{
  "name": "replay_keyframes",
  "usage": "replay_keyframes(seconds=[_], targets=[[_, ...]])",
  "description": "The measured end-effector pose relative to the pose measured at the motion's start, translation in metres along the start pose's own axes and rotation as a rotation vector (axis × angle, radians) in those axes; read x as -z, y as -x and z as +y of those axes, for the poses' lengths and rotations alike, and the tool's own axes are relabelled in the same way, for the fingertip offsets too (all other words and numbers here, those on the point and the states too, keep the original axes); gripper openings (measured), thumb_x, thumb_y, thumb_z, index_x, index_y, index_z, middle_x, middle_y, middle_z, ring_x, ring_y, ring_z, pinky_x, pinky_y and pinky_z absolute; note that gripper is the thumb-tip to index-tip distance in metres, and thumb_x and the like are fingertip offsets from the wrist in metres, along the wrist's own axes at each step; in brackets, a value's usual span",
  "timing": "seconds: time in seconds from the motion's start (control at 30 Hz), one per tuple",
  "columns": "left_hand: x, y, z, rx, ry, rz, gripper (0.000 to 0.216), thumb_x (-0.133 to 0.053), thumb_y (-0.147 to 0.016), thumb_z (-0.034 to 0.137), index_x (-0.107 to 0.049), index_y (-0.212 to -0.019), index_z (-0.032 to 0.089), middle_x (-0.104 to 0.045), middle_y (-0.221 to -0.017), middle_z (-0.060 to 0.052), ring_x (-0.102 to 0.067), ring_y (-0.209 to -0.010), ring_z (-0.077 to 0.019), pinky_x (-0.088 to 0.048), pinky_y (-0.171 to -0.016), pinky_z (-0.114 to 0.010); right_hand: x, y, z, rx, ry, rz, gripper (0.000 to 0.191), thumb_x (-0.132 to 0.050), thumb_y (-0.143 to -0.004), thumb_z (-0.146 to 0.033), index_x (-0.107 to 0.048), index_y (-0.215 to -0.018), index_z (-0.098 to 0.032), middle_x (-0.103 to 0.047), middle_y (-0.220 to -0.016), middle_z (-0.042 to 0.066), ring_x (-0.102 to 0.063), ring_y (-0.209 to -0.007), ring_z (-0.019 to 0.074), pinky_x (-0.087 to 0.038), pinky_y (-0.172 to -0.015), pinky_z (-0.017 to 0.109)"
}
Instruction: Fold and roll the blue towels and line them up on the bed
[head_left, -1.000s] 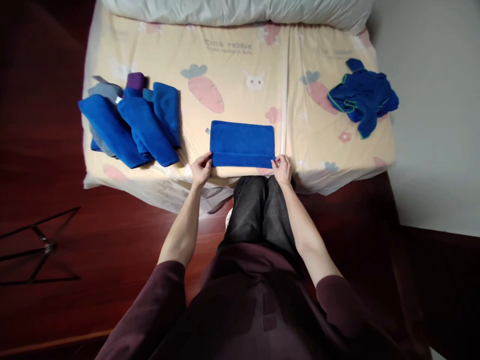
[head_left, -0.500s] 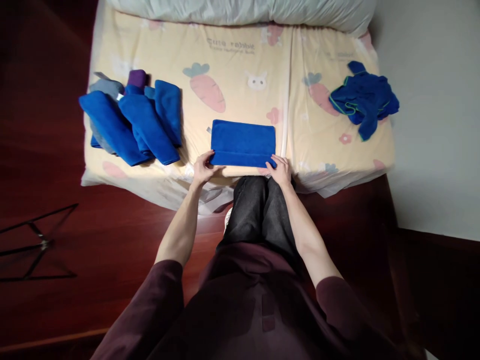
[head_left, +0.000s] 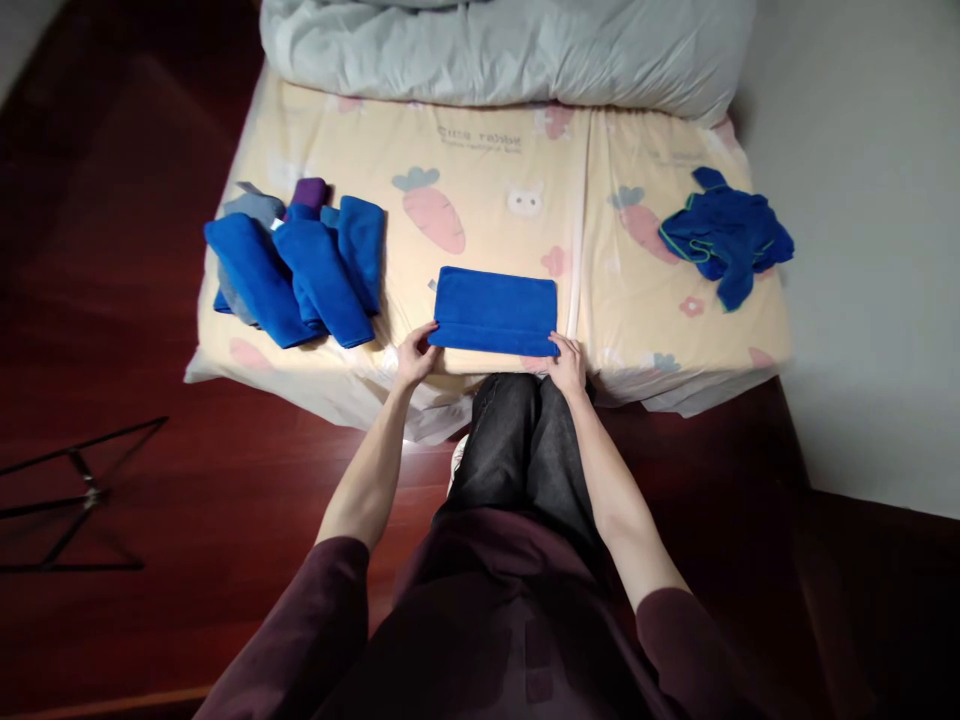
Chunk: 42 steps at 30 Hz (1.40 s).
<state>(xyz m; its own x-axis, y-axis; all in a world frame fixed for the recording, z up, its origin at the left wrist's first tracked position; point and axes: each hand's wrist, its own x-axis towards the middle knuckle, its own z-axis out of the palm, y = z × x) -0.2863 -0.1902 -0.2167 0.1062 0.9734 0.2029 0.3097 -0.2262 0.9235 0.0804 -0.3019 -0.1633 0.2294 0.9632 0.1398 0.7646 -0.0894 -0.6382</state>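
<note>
A blue towel (head_left: 496, 303) lies flat on the bed in front of me, folded into a rectangle with a narrow strip turned over along its near edge. My left hand (head_left: 417, 356) pinches the near left corner of that strip. At the near right corner, my right hand (head_left: 568, 365) is closed on the cloth with its fingers over the top. A small tag sticks out beyond the towel's left side. The undersides of both corners are hidden by my fingers.
Several rolled or folded blue, grey and purple cloths (head_left: 322, 270) are piled at the left. A crumpled blue cloth with green edging (head_left: 724, 238) lies at the right. A pale quilt (head_left: 495, 50) is bunched at the back. A black tripod base (head_left: 91, 497) stands on the floor at left.
The view has tilted, so the bed and towel appear lower. My left thumb, stretched out along the near edge before, is now drawn in at the corner. The towel keeps its folded shape.
</note>
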Motion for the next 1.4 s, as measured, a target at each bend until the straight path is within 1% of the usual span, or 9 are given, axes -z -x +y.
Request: replay_keyframes(seconds=[0.07,0.2,0.37,0.63,0.93,1.07,1.2,1.3,1.4], targets=[[-0.001,0.001,0.001,0.013,0.027,0.011,0.055,-0.08,-0.086,0.058,-0.078,-0.124,0.018,-0.074,-0.139,-0.02,-0.071,-0.133,-0.0339,-0.052,-0.122,-0.054,-0.001,-0.001,0.002,-0.003,-0.022,0.021,0.057,-0.052,-0.084,-0.001,-0.077,-0.133,-0.018,-0.072,-0.149,0.01,-0.063,-0.14,0.0267,-0.049,-0.127,0.046],[-0.001,0.002,0.002,0.019,0.079,0.015,0.052,-0.079,-0.086,0.06,-0.078,-0.118,0.019,-0.075,-0.138,-0.02,-0.071,-0.134,-0.0349,-0.052,-0.122,-0.056,-0.003,-0.001,0.006,0.008,-0.047,0.043,0.051,-0.056,-0.086,-0.005,-0.079,-0.129,-0.019,-0.071,-0.15,0.011,-0.063,-0.14,0.0277,-0.048,-0.127,0.049],[0.001,0.002,0.003,0.032,0.083,0.004,0.048,-0.08,-0.086,0.06,-0.077,-0.111,0.02,-0.077,-0.133,-0.02,-0.072,-0.132,-0.0349,-0.053,-0.119,-0.056,-0.006,0.0,0.01,0.035,-0.074,0.076,0.047,-0.054,-0.085,-0.004,-0.08,-0.122,-0.018,-0.073,-0.148,0.011,-0.065,-0.138,0.0282,-0.05,-0.126,0.048],[0.001,0.0,0.0,0.087,0.124,-0.007,0.049,-0.082,-0.081,0.063,-0.074,-0.101,0.02,-0.074,-0.139,-0.023,-0.071,-0.132,-0.0368,-0.055,-0.115,-0.055,0.001,0.0,0.002,0.0,-0.083,0.047,0.048,-0.052,-0.086,-0.004,-0.079,-0.122,-0.021,-0.073,-0.148,0.01,-0.064,-0.139,0.0273,-0.05,-0.125,0.05],[0.001,0.0,0.006,0.09,0.106,0.015,0.048,-0.079,-0.084,0.061,-0.072,-0.104,0.019,-0.077,-0.133,-0.02,-0.074,-0.125,-0.0334,-0.058,-0.11,-0.049,0.002,-0.001,0.0,-0.04,-0.094,0.043,0.046,-0.054,-0.088,-0.005,-0.079,-0.123,-0.02,-0.077,-0.14,0.011,-0.067,-0.134,0.027,-0.052,-0.123,0.047],[0.001,0.0,0.007,0.083,0.118,0.008,0.053,-0.079,-0.083,0.066,-0.072,-0.105,0.018,-0.076,-0.134,-0.022,-0.073,-0.127,-0.034,-0.057,-0.113,-0.05,0.002,-0.001,0.0,-0.034,-0.088,0.051,0.046,-0.053,-0.088,-0.005,-0.079,-0.125,-0.018,-0.077,-0.14,0.012,-0.067,-0.134,0.027,-0.052,-0.124,0.046],[-0.001,0.0,0.008,0.077,0.145,0.021,0.059,-0.079,-0.081,0.073,-0.072,-0.104,0.019,-0.076,-0.133,-0.023,-0.072,-0.13,-0.0357,-0.056,-0.114,-0.053,0.003,-0.001,-0.001,-0.026,-0.094,0.045,0.054,-0.051,-0.085,-0.002,-0.078,-0.127,-0.021,-0.076,-0.142,0.008,-0.065,-0.136,0.025,-0.052,-0.125,0.045],[-0.001,0.0,0.01,0.092,0.126,0.034,0.062,-0.076,-0.081,0.077,-0.071,-0.104,0.02,-0.077,-0.128,-0.022,-0.075,-0.12,-0.0341,-0.06,-0.106,-0.051,0.004,0.001,-0.002,-0.049,-0.133,0.04,0.055,-0.05,-0.085,-0.003,-0.078,-0.129,-0.022,-0.077,-0.138,0.008,-0.068,-0.132,0.0247,-0.052,-0.123,0.045],[0.0,0.001,0.011,0.089,0.091,0.044,0.062,-0.075,-0.084,0.076,-0.072,-0.107,0.019,-0.08,-0.116,-0.017,-0.077,-0.105,-0.0282,-0.062,-0.096,-0.043,0.004,0.002,-0.002,-0.101,-0.131,0.049,0.049,-0.052,-0.09,-0.009,-0.078,-0.129,-0.021,-0.078,-0.131,0.012,-0.071,-0.122,0.0264,-0.056,-0.118,0.044]])
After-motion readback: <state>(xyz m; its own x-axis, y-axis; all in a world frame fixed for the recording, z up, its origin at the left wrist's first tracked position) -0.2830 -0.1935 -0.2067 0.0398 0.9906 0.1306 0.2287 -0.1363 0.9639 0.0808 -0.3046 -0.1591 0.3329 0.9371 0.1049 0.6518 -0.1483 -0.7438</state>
